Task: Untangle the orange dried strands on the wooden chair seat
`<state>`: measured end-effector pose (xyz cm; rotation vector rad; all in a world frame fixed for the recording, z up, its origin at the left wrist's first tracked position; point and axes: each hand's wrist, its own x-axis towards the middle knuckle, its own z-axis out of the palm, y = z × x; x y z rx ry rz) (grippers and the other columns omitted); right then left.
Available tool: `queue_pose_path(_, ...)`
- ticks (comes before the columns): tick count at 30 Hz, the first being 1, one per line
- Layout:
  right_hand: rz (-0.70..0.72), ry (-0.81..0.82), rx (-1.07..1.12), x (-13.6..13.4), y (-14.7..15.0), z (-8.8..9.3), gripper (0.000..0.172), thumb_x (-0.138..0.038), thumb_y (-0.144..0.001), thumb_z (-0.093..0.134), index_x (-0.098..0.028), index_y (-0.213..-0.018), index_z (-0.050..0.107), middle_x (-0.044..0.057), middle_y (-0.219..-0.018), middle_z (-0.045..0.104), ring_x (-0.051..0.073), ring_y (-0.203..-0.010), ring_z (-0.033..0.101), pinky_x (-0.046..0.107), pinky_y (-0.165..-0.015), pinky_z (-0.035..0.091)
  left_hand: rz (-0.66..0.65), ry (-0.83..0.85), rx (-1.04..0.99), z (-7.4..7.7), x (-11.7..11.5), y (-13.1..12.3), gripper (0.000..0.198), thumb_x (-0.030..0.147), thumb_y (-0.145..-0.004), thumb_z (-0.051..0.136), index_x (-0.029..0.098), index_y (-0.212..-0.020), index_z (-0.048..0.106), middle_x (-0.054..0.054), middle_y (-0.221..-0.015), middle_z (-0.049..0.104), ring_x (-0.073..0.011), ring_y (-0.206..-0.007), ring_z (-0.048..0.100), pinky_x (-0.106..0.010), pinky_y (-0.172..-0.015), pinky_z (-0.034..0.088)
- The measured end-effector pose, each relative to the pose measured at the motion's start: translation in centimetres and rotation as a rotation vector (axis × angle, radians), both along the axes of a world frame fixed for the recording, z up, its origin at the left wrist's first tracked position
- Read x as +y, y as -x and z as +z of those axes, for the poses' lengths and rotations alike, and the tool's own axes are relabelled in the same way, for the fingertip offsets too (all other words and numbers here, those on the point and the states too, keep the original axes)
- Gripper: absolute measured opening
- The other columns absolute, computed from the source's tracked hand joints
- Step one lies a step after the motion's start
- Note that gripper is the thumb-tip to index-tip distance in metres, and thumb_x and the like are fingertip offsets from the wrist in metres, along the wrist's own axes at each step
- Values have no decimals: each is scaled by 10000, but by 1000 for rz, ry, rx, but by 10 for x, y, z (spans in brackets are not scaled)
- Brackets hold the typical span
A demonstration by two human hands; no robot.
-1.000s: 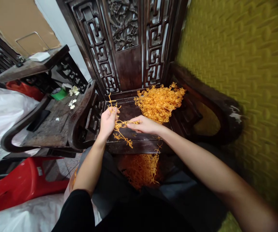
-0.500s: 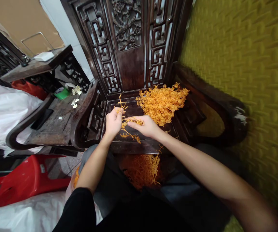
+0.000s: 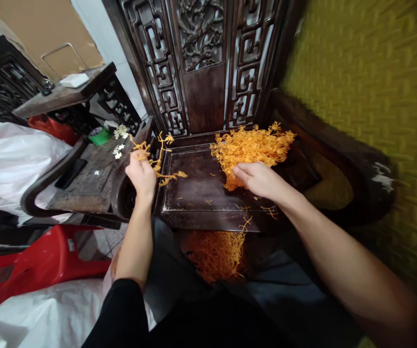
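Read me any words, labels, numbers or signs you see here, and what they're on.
No text can be read.
White sticker on the red stool: too small and blurred to read.
Carved chair back: ornament only, no letters.
The orange strands in the left hand: unmarked.

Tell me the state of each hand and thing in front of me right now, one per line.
left hand: shut on orange sprigs, raised.
orange sprigs: held, dangling.
right hand: on the orange pile, at its near edge; grip unclear.
orange pile: loose heap at the back right of the chair seat.
chair seat: scattered with a few bits.
red stool: tipped on its side.
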<state>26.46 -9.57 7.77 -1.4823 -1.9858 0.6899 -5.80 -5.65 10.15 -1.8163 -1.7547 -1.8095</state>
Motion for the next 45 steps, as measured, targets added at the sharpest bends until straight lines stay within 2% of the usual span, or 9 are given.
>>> queue_pose_path(8, 256, 205, 495, -9, 34, 1, 373, -432, -972, 553, -192, -1215, 704, -4, -692, 653, 123, -561, 536, 282, -585, 426, -246, 194, -280, -10, -5, -28, 325, 453, -996, 551, 196, -820, 643, 45, -549, 442, -98, -470, 355, -225, -494, 267)
queue_pose_path(15, 137, 411, 763, 2, 58, -5, 514, -689, -911, 555, -195, -829, 674, -52, -542, 394, 84, -458, 324, 244, -448, 198, -372, 279, -382, -11, -14, -48, 244, 364, -935, 661, 187, -768, 667, 44, -534, 435, -101, -474, 365, -217, -498, 304)
queue_pose_path(20, -6, 74, 545, 9, 33, -8, 311, -478, -866, 686, -184, -768, 709, -4, -599, 567, 120, -541, 476, 263, -533, 345, -195, 124, -264, 0, -8, -27, 180, 285, -932, 651, 169, -798, 684, 6, -668, 577, -113, -583, 494, -217, -584, 380)
queue_pose_path(24, -260, -31, 596, 15, -6, -8, 325, -429, -878, 655, -185, -663, 656, -3, -539, 573, 129, -481, 508, 271, -529, 390, -88, -27, -499, 7, 2, -1, 308, 404, -971, 599, 165, -777, 591, 30, -673, 521, -75, -513, 446, -208, -535, 368)
queue_pose_path(30, -29, 170, 470, 4, 26, -8, 207, -269, -874, 624, -143, -952, 768, 71, -802, 736, 131, -512, 611, 293, -570, 478, -328, 115, -735, -8, 5, -15, 307, 412, -901, 700, 167, -748, 597, 59, -602, 443, -52, -450, 404, -183, -483, 367)
queue_pose_path(35, 227, -77, 358, -13, 61, -6, 395, -423, -918, 660, -191, -1229, 739, 31, -845, 669, 160, -694, 602, 355, -765, 502, -332, 167, -665, -19, 4, -25, 310, 424, -921, 670, 169, -754, 611, 52, -592, 464, -61, -465, 421, -180, -480, 344)
queue_pose_path(38, 273, -184, 276, -25, 71, -6, 351, -459, -885, 724, -230, -1149, 755, 29, -832, 655, 190, -778, 602, 357, -779, 485, -301, 214, -580, -22, 4, -27, 296, 406, -955, 625, 177, -767, 618, 40, -597, 483, -86, -498, 447, -193, -499, 348)
queue_pose_path(41, 95, -400, 309, -33, 66, 1, 220, -359, -967, 615, -217, -831, 713, 59, -817, 656, 187, -752, 604, 349, -720, 475, -183, 159, -443, -22, 9, -23, 191, 308, -957, 630, 181, -816, 654, -9, -731, 607, -128, -676, 568, -207, -603, 411)
queue_pose_path(45, -306, -668, 514, -31, 37, 18, 208, -291, -955, 604, -228, -758, 584, 46, -765, 653, 201, -796, 653, 381, -805, 512, -48, 78, -531, -24, 25, -15, 212, 270, -946, 642, 169, -760, 633, 0, -705, 599, -121, -662, 566, -207, -615, 403)
